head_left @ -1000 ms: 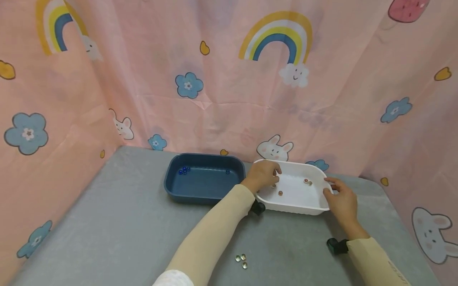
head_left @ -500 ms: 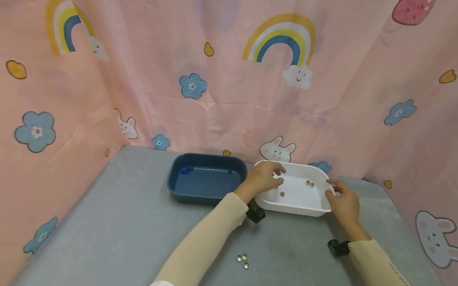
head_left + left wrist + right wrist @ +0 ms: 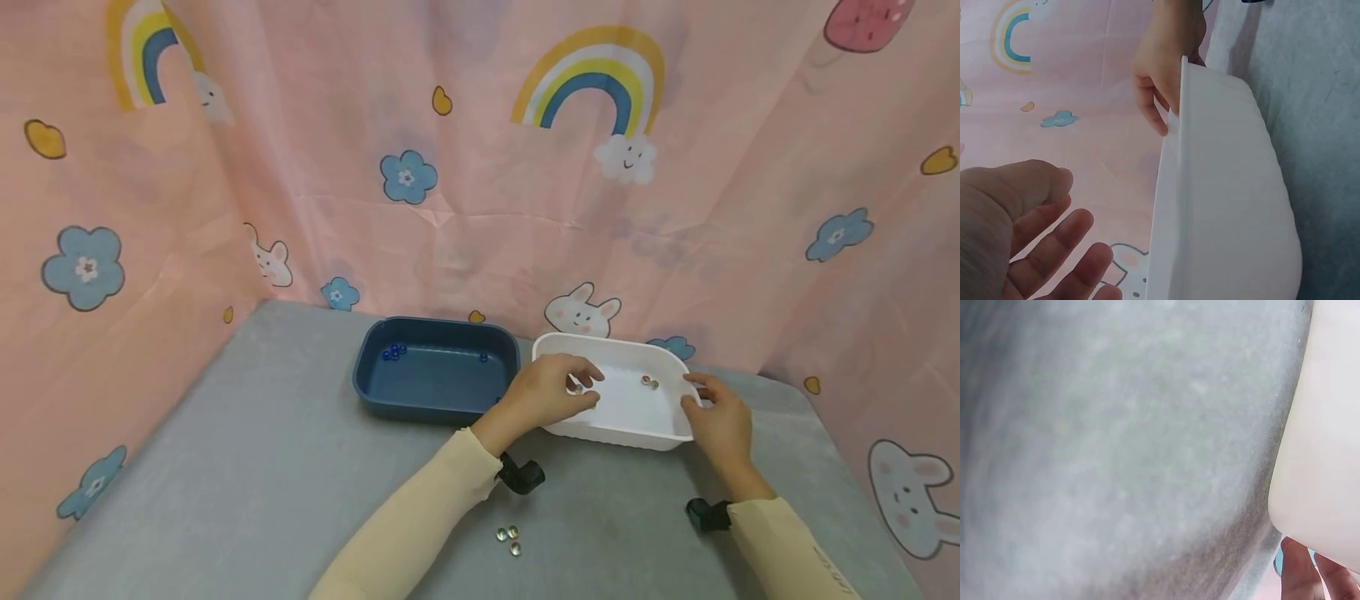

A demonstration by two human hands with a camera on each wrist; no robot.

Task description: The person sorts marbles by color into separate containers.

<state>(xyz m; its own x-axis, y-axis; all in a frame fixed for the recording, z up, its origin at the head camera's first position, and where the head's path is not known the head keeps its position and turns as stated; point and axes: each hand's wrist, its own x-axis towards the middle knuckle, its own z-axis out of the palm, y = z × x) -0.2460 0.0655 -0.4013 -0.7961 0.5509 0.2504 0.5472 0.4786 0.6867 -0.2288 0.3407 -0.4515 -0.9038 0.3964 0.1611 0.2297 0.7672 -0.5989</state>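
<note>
My left hand [image 3: 543, 390] hovers over the left part of a white tray [image 3: 622, 432], fingers loosely bent and apart. In the left wrist view nothing lies between its thumb and fingers [image 3: 1054, 256]. My right hand [image 3: 722, 425] grips the rim at the tray's right end. In the right wrist view its fingertips [image 3: 1297, 559] meet the tray's wall. Two small glass marbles [image 3: 650, 382] lie in the tray's right half. Another marble [image 3: 577, 389] shows behind my left fingers; the hand may cover more.
Left of the white tray stands a dark blue tray [image 3: 420, 411] with several blue marbles [image 3: 394, 352] at its left and one marble [image 3: 483, 357] at its right. Three clear marbles [image 3: 513, 532] lie on the grey table near the front. A pink printed curtain [image 3: 480, 250] hangs behind.
My left hand has drawn back slightly, down and toward me, over the white tray's near side. The right hand keeps its hold on the rim. The view has shifted a little.
</note>
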